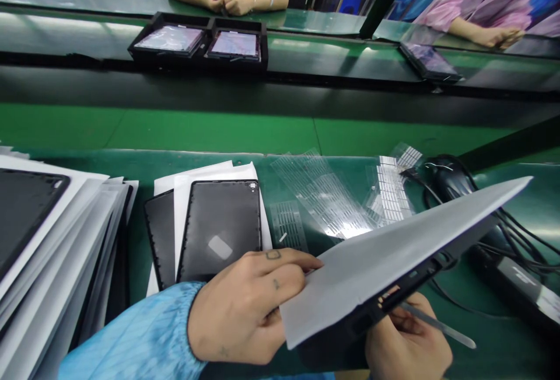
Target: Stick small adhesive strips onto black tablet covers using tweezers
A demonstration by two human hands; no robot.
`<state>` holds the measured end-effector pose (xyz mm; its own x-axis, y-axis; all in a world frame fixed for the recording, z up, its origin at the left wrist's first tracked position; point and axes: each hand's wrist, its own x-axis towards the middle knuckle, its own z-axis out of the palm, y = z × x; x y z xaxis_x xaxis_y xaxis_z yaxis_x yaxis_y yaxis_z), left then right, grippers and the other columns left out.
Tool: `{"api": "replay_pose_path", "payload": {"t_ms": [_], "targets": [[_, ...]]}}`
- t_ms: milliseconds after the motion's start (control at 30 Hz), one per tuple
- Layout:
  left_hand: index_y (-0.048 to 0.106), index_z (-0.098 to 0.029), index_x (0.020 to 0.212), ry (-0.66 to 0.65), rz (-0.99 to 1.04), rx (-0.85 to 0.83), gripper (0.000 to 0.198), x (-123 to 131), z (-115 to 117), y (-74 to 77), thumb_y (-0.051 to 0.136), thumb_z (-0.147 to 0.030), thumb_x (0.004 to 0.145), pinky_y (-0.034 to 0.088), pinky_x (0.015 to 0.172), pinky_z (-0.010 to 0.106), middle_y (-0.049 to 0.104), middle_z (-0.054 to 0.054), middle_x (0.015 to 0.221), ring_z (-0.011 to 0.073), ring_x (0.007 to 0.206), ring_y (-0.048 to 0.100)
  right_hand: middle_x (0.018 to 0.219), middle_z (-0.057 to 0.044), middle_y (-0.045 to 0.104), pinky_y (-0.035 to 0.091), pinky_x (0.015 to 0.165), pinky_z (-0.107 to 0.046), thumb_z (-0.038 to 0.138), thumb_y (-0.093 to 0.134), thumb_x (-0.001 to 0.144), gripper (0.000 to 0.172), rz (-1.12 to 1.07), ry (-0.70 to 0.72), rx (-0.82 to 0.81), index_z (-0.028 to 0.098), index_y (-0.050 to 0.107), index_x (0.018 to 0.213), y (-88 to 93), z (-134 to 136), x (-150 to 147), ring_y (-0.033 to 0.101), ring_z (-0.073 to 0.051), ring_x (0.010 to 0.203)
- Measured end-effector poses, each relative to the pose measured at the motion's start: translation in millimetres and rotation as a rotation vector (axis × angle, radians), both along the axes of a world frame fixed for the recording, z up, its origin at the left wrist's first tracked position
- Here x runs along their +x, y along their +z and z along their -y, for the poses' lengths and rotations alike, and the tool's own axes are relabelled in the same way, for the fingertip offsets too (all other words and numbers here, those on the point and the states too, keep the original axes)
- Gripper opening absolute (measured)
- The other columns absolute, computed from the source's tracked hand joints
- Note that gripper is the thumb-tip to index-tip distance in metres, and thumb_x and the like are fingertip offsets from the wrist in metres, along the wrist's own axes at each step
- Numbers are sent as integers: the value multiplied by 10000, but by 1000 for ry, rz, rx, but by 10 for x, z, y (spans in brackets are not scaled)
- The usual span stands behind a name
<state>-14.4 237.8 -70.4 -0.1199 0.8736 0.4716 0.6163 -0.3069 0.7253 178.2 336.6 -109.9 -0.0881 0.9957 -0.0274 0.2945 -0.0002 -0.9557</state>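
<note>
My left hand [245, 307], in a blue sleeve [131, 333], is shut on the edge of a black tablet casing [371, 304] that has a pale grey sheet [394, 251] lying over it. My right hand [406, 339] supports the casing from below and pinches a slim grey metal pry tool [437, 325]. Just past my left hand, a black tablet back cover [219, 228] with a pale rectangular patch rests on white paper [210, 193]. Another dark cover [161, 234] lies partly beneath that paper.
At the left stands a tall stack of dark covers interleaved with white sheets [56, 246]. Clear film sheets with white strips [324, 193] lie on the green bench. To the right are a black mouse [448, 178], cables and a black power brick [503, 275]. Beyond, a green belt [210, 129] carries tablets in a black tray [196, 41]; co-workers' hands [223, 2] rest at the far side.
</note>
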Motion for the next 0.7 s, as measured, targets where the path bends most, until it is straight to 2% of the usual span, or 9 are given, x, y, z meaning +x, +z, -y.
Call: {"api": "replay_pose_path", "payload": {"t_ms": [133,267,400,533,700], "targets": [[516,-144,810,2,11,-29,80,-5,11,-3,478,-80,840,486,909,65,686,34,909,84,1097,653,484,32,560,589,531,-260,218,765,693,234,29,-9,-11,176,559,795,5,0,13,662,-208,496],[503,-151,795,-9,28,-56,87,-18,7,-3,496,-72,832,477,902,46,657,4,883,58,1013,662,486,32,556,593,544,-256,235,765,725,218,43,-3,9,174,570,801,-9,-3,51,665,-204,507],[501,-154,814,-29,47,-52,79,-14,5,-7,490,-77,828,521,892,95,663,30,888,100,1052,665,575,-3,635,603,566,-255,222,796,735,241,15,63,58,176,580,831,-24,17,55,675,-198,532],[513,-146,831,-36,39,-3,79,-4,-6,-10,478,-76,842,542,858,132,691,56,940,130,1074,671,694,-39,688,598,574,-254,278,810,788,259,-38,48,111,183,569,796,-16,52,19,668,-177,552],[557,-124,911,-37,34,-7,132,-9,-20,-1,464,-54,848,544,879,148,697,67,902,138,1076,672,778,-64,716,610,550,-278,262,814,811,236,-69,119,202,172,597,828,-8,49,20,662,-170,543]]}}
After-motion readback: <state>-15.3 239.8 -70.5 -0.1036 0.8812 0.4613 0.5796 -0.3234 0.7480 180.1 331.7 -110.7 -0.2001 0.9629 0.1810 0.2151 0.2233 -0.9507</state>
